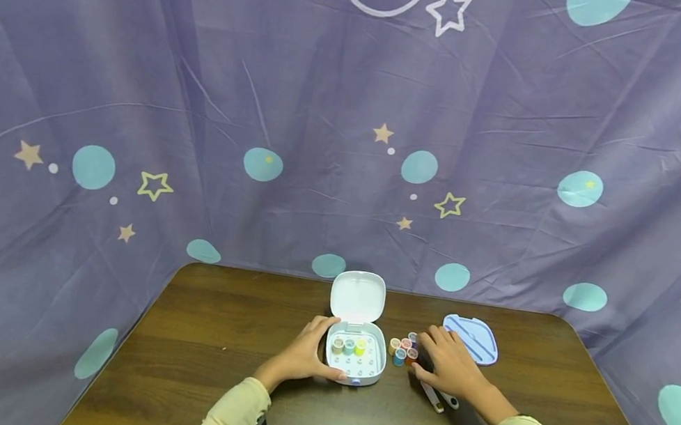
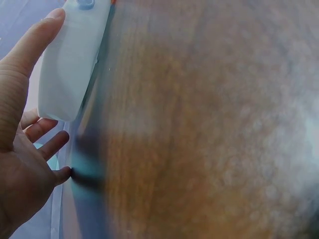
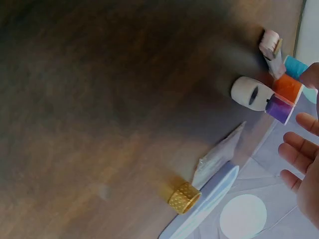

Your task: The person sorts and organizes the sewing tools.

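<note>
My left hand point(image 1: 303, 353) holds the left side of a white sewing box point(image 1: 381, 368), thumb along its front and fingers toward the back. In the left wrist view, the thumb lies against the box's pale wall point(image 2: 70, 64). The box's lid point(image 1: 358, 296) stands up. Inside, a brown, a teal and a yellow thread spool point(image 1: 360, 346) sit in a row among small pegs. My right hand point(image 1: 449, 362) hovers by a cluster of thread spools point(image 1: 400, 357), fingers spread loosely. In the right wrist view, its thumb overlaps a blue spool point(image 3: 295, 66) beside an orange spool point(image 3: 288, 88) and a purple spool point(image 3: 280, 108).
Under my right hand lie a slim pale tool point(image 1: 432, 396) and a rounded white end with a dark slot point(image 3: 251, 93). A gold thimble point(image 3: 184, 197) stands near a clear flat packet point(image 3: 219, 155). Behind the hand is a blue tray point(image 1: 488, 338). A purple curtain point(image 1: 314, 223) hangs behind the table.
</note>
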`<state>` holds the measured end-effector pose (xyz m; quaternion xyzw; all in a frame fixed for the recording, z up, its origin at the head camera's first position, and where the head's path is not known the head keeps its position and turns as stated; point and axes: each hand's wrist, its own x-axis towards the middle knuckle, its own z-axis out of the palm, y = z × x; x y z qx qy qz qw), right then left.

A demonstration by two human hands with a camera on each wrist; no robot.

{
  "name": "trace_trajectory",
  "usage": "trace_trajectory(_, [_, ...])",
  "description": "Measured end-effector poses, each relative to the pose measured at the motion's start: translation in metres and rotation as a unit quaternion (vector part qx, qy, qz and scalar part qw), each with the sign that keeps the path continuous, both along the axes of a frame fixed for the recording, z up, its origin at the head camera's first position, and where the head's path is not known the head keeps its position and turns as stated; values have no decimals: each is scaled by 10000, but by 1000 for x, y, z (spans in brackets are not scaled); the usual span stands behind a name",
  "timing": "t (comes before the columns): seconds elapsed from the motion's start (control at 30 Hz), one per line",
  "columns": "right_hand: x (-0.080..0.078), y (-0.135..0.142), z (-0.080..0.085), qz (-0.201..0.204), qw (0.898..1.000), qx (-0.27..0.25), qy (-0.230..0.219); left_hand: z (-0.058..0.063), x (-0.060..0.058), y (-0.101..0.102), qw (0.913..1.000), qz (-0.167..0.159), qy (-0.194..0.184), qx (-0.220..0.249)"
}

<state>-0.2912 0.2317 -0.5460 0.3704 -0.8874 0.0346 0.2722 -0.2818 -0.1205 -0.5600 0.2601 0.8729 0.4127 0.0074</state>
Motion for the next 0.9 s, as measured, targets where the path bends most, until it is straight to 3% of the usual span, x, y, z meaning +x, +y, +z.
trace_trajectory(0.9, [1, -9, -10, -148, 9989, -401, -198, 1, -1, 0, 9999, 26, -78, -74])
